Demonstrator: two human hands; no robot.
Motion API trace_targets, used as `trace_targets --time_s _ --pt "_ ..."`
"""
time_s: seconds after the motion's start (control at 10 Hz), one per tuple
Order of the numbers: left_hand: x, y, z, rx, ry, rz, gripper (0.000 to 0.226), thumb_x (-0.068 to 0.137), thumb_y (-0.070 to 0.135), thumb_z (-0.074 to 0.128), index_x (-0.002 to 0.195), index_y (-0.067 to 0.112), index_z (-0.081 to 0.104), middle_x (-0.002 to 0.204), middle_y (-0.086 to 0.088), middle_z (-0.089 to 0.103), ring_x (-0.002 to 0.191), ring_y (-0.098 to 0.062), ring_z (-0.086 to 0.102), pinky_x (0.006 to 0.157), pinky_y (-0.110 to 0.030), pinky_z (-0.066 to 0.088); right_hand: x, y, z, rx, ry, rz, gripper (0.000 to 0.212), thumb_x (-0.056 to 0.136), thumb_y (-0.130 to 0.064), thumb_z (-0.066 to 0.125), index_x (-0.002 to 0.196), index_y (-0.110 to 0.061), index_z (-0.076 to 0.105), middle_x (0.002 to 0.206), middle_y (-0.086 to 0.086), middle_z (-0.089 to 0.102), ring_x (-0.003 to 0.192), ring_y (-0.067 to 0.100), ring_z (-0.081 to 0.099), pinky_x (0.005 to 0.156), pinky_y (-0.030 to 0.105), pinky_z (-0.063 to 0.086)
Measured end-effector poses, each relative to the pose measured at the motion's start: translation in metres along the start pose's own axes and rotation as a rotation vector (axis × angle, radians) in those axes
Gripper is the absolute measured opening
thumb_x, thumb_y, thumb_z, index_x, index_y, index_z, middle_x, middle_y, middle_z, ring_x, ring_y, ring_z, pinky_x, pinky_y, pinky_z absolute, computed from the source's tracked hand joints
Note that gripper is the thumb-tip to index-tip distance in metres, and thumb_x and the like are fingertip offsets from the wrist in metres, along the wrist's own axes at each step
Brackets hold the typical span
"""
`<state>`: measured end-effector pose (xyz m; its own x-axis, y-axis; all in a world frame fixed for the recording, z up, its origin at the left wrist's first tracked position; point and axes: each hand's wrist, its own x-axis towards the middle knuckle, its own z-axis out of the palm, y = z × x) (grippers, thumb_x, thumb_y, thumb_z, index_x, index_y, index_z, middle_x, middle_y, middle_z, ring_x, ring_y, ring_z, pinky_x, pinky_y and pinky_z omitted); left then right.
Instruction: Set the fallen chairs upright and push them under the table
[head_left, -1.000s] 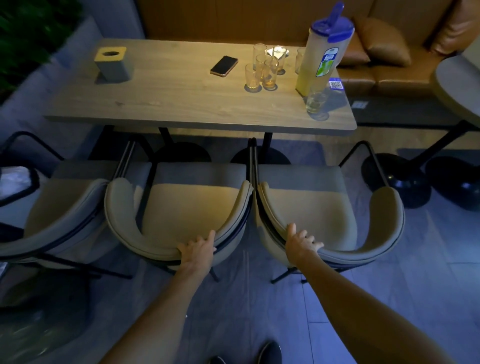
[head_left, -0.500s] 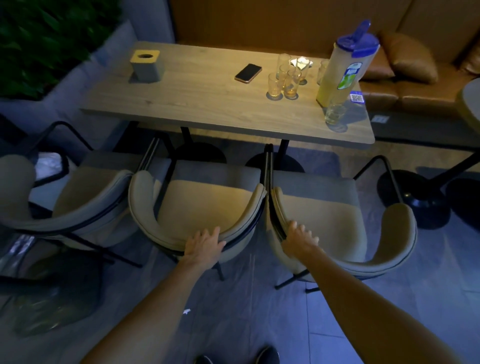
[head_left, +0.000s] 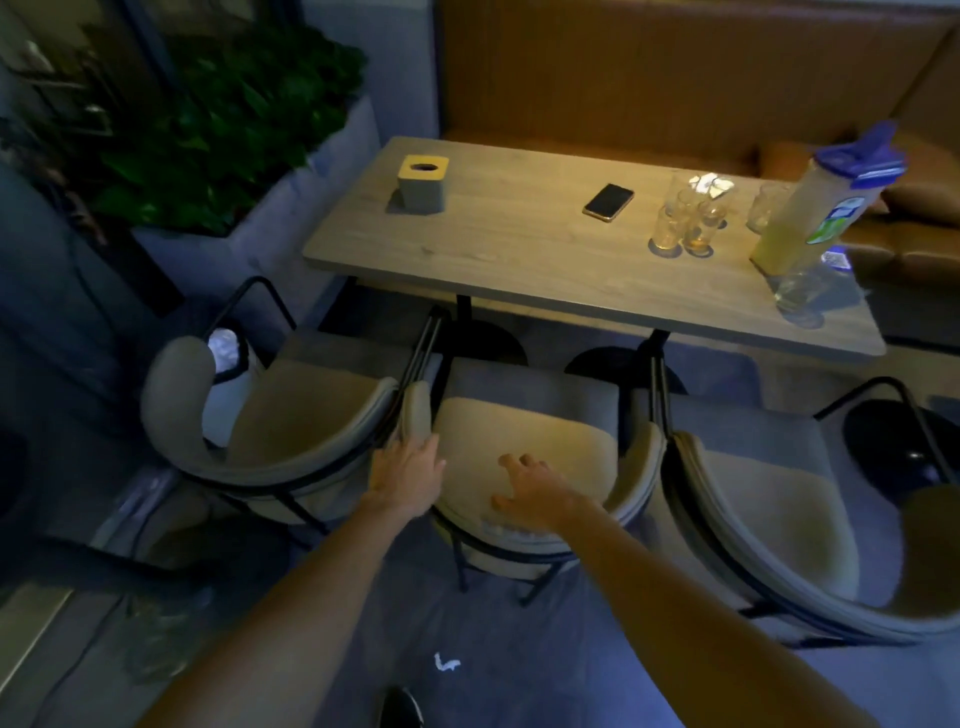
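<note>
Both hands lay open on the middle chair (head_left: 524, 441); left hand (head_left: 408, 480) at its nine-o'clock arm, right hand (head_left: 535, 493) nearer the backrest; table (head_left: 519, 249) at twelve.

Dim, warm tabletop (head_left: 519, 249) glow, blurred edges

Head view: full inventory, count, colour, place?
chairs: 3, beige with black frames, upright in a row at the table's near side
table: 1, light wood
tissue box: 1, yellow-topped, table's far left
phone: 1, dark, table centre
glasses: several, clear, table right
pitcher: 1, blue lid, table right
sofa: 1, brown, behind table
plant: 1, green, far left
left hand: on middle chair's left arm
right hand: open over middle chair's backrest
</note>
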<state>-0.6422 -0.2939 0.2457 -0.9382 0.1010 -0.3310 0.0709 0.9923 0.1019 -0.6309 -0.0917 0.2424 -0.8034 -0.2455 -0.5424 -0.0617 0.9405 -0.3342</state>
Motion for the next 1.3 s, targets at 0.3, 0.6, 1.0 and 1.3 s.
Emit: trace_targets --time_s 0.3,0.6,1.0,1.3 --pt "0.037 -0.161 0.029 0.079 -0.009 -0.134 0.065 0.095 0.036 0.053 0.152 0.025 0.023 0.135 -0.009 0.047 0.121 -0.029 0.048 0.097 -0.043 0.04 0.072 -0.095 0.049 0.137 -0.013 0.132 0.081 0.095 -0.048 0.054 0.156 -0.011 0.015 0.144 0.02 0.043 0.13 0.042 0.044 0.104 0.048 0.042" --pt "0.052 -0.203 0.048 0.068 -0.033 -0.067 0.031 0.095 0.011 0.056 0.122 0.018 0.044 0.104 -0.007 0.064 0.092 -0.024 0.063 0.077 -0.036 0.052 0.096 -0.111 0.08 -0.081 -0.076 0.28 0.066 0.102 -0.013 0.043 0.157 -0.006 0.006 0.137 0.02 0.052 0.124 0.034 0.057 0.103 0.043 0.047" --pt "0.051 -0.199 0.038 0.092 -0.033 -0.029 0.024 0.099 0.005 0.045 0.121 0.016 0.047 0.102 -0.005 0.066 0.091 -0.019 0.065 0.068 -0.026 0.046 0.095 -0.119 0.077 -0.14 -0.029 0.265 0.057 0.102 -0.009 0.045 0.151 0.0 0.017 0.136 0.019 0.055 0.121 0.03 0.061 0.101 0.036 0.049" --pt "0.045 -0.181 0.042 -0.094 0.064 -0.021 0.055 0.1 0.038 0.049 0.148 0.02 0.031 0.129 -0.009 0.056 0.112 -0.025 0.058 0.088 -0.037 0.049 0.075 -0.115 0.062 0.03 0.014 0.268 0.05 0.102 -0.026 0.045 0.145 -0.006 0.028 0.127 0.021 0.057 0.113 0.037 0.061 0.091 0.043 0.05"
